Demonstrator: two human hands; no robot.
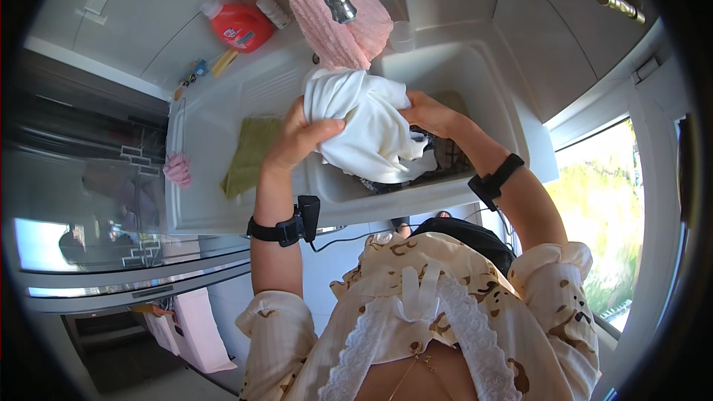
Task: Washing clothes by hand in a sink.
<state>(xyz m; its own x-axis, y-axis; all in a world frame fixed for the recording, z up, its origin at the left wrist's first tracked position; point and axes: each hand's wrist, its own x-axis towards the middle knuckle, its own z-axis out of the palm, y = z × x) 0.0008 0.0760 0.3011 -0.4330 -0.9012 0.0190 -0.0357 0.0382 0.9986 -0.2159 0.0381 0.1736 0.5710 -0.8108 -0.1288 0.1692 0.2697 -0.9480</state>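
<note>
Your left hand (301,136) and right hand (429,113) are both closed on the white cloth (362,120), which lies between them, above the basin (496,78) of the sink. The left hand grips the cloth at its left edge, with the thumb laid over the top and the fingers hidden behind the fabric. The right hand grips the upper right edge; its fingertips are largely covered by the folds. The cloth is bunched, so no distinct front end can be identified; its longer extent runs obliquely from the upper left, near the pink towel (365,26), to the lower right, where a loose portion hangs toward the near wall of the basin. The main folds follow roughly this same direction. Dark patterned laundry (451,157) sits in the basin beneath and to the right of the cloth; you cannot tell whether the two touch. A green cloth (251,156) lies flat to the left of your left hand. The faucet (338,6) stands beyond the white cloth.
</note>
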